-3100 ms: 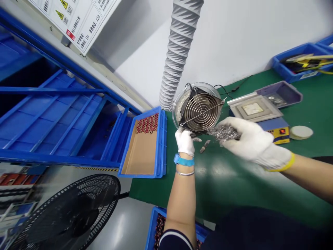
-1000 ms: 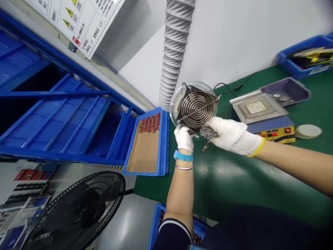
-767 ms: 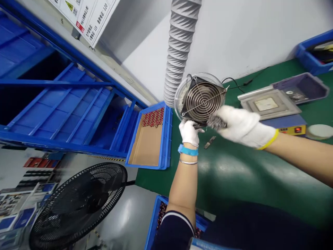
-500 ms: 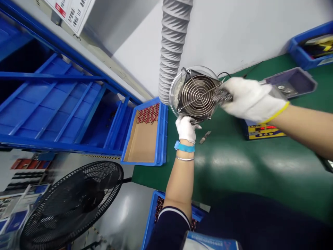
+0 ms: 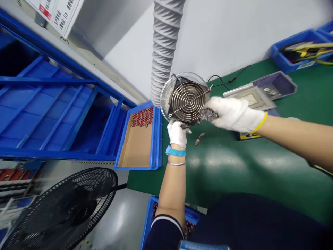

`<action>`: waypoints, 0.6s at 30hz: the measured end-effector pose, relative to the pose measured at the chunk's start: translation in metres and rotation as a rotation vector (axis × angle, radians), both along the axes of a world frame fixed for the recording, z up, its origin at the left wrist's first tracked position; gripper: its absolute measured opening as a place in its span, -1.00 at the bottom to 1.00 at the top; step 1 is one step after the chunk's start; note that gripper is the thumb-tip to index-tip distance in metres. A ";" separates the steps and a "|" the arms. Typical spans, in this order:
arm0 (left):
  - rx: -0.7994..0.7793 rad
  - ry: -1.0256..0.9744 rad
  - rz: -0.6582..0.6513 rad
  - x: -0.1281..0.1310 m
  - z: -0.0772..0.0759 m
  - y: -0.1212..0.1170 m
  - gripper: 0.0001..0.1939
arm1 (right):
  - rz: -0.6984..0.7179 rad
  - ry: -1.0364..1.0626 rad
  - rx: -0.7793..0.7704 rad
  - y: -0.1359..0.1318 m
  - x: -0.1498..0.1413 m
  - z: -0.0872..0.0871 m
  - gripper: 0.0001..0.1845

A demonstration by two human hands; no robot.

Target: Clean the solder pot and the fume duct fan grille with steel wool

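Observation:
A square black fan with a round wire grille [image 5: 187,101] stands on edge on the green mat [image 5: 234,166], at the mouth of a ribbed grey duct [image 5: 163,48]. My left hand [image 5: 177,133], in a white glove, is closed on the fan's lower edge. My right hand [image 5: 232,113], also gloved, is closed on a wad of steel wool [image 5: 207,115] that touches the grille's lower right part. A small flat metal piece [image 5: 199,139] lies on the mat just below the fan.
A blue tray with red parts [image 5: 142,137] sits left of the fan. A hot plate unit [image 5: 253,100] and a grey bin [image 5: 275,85] lie behind my right hand. Blue shelving [image 5: 52,111] stands at the left, a black floor fan [image 5: 57,211] below it.
My right hand with the steel wool has come down from the grille's upper right to its lower right. My left hand stays closed on the fan's bottom edge.

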State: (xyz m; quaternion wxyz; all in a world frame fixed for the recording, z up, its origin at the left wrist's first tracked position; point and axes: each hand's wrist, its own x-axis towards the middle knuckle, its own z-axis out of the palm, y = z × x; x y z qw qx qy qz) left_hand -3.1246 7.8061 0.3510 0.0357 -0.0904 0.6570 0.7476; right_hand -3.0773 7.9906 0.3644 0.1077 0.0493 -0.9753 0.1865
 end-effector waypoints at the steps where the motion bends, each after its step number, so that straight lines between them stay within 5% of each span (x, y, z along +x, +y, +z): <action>1: -0.001 0.002 0.010 0.000 0.000 0.000 -0.82 | -0.094 -0.009 -0.007 0.002 -0.001 0.002 -0.51; 3: -0.001 0.002 0.022 -0.001 -0.001 0.000 -0.83 | -0.195 0.006 -0.031 0.003 -0.001 0.005 -0.51; 7: 0.005 -0.004 0.016 -0.002 -0.001 -0.001 -0.84 | 0.052 0.006 0.012 0.004 -0.002 0.006 -0.54; 12: 0.035 -0.013 0.031 -0.002 -0.003 -0.003 -0.86 | -0.246 -0.031 -0.002 0.006 -0.007 0.017 -0.52; 16: 0.050 -0.004 0.025 -0.003 -0.008 -0.007 -0.86 | 0.019 -0.049 0.036 0.000 -0.002 0.013 -0.54; 18: 0.063 -0.008 -0.003 -0.003 -0.011 -0.009 -0.85 | 0.021 -0.037 0.037 0.001 -0.002 0.010 -0.57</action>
